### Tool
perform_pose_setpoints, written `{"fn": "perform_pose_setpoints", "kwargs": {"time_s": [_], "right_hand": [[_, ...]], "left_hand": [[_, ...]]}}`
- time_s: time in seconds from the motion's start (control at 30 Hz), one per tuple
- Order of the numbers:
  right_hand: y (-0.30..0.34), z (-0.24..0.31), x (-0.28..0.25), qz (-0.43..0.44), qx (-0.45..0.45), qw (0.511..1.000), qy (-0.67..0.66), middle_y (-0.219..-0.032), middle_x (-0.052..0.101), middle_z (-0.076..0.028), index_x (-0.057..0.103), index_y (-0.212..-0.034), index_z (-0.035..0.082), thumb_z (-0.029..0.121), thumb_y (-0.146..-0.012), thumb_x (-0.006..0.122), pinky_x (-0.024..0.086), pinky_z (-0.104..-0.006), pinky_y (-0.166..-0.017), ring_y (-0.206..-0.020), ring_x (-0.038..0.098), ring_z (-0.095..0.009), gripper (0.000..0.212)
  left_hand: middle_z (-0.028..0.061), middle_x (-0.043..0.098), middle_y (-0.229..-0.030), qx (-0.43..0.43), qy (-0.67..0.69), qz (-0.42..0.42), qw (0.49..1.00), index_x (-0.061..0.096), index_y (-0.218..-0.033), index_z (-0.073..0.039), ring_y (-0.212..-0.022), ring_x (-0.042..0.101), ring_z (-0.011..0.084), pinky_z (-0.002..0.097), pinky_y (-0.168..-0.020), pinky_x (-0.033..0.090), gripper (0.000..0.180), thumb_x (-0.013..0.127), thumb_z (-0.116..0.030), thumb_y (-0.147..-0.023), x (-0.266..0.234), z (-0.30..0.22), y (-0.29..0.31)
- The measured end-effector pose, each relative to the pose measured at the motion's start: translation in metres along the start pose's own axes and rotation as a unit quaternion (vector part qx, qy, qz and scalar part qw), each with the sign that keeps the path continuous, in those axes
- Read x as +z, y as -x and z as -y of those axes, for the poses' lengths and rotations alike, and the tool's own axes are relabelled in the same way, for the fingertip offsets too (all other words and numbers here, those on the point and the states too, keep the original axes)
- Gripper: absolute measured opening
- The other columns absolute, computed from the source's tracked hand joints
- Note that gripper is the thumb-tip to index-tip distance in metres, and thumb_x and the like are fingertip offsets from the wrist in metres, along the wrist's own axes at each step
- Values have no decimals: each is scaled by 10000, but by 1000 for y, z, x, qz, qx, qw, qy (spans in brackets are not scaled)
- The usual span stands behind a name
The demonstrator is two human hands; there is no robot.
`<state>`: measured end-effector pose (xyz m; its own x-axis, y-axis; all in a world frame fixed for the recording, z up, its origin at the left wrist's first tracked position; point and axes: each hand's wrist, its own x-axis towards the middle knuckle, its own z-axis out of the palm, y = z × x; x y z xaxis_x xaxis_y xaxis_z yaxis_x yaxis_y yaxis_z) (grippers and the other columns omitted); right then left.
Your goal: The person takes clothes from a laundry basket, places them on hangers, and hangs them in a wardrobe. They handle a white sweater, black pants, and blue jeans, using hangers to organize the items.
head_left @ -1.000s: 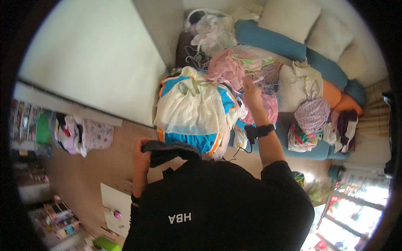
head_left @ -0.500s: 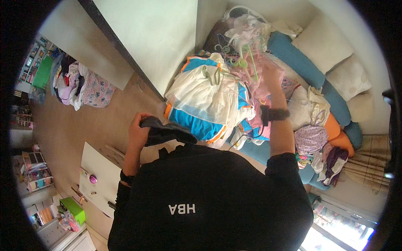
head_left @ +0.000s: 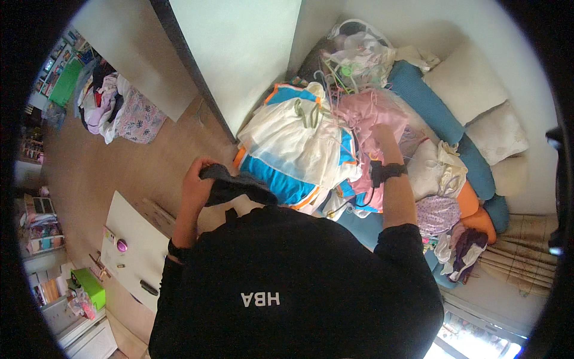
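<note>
My left hand (head_left: pixel 198 182) is closed around a dark grey piece of cloth (head_left: pixel 238 184), which hangs in front of my chest; its exact kind does not show. Stretched forward, my right hand (head_left: pixel 382 135) is closed on a pink garment (head_left: pixel 360 112) in the clothes pile, though its fingertips blend into the fabric. Left of it lies a white dress (head_left: pixel 287 140) with a green tie at the top. Beneath the dress are blue pieces with orange trim (head_left: pixel 281 184). Several thin hangers (head_left: pixel 345 70) lie at the far end of the pile.
A blue sofa (head_left: pixel 439 107) with pale cushions (head_left: pixel 469 78) runs along the right, holding more clothes, including a purple patterned piece (head_left: pixel 438 213). A white panel (head_left: pixel 236 48) stands ahead. Another clothes heap (head_left: pixel 122 107) lies far left, and a white table (head_left: pixel 128 245) is near left.
My right hand has drawn back a little toward me, and the pink garment lies more spread out. A green hanger near that hand has dropped back. My left hand still holds the grey cloth.
</note>
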<state>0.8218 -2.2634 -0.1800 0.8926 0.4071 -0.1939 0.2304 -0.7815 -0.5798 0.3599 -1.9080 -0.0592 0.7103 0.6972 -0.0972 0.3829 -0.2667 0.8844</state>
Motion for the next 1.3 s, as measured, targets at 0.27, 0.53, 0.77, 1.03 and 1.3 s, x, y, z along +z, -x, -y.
{"fn": "perform_pose_setpoints", "kwargs": {"time_s": [0.27,0.53,0.77,1.03,1.3], "right_hand": [[112,107,-36,-96,-102,977,-162,-573,476,31,647,-987,61,206,-933,446,280,-239,-384,-430,382,-57,253],[226,204,-90,189,-245,850,-427,-594,439,40,572,-952,-2,156,-952,482,247,-209,-421,-469,349,-49,182],[242,297,-43,339,-307,852,-257,-756,563,-17,599,-1049,27,50,-914,522,332,-229,-491,-561,414,-78,158],[249,366,-3,278,-474,820,-159,-778,551,-30,596,-973,-3,103,-928,470,395,-245,-601,-660,481,-122,170],[248,391,65,281,-405,826,-274,-571,470,11,596,-919,32,178,-952,444,335,-203,-467,-503,428,-56,213]], "left_hand": [[111,627,-945,33,-81,-42,995,579,-1001,-65,-917,601,248,321,-852,441,299,537,-9,-710,-17,-11,-21],[116,637,-970,70,-76,-95,990,621,-972,-75,-932,609,276,339,-837,463,247,566,-112,-734,-63,-55,-31],[125,631,-959,148,-129,-155,968,635,-912,-85,-874,610,310,367,-781,485,206,589,-137,-718,-82,-69,-24],[123,619,-859,275,-177,-185,927,627,-843,-75,-826,601,324,382,-732,482,149,609,-135,-708,-97,-73,-3],[155,625,-825,386,-121,-234,884,585,-900,-93,-721,613,349,373,-637,490,167,586,-138,-739,-119,-95,16]]}}
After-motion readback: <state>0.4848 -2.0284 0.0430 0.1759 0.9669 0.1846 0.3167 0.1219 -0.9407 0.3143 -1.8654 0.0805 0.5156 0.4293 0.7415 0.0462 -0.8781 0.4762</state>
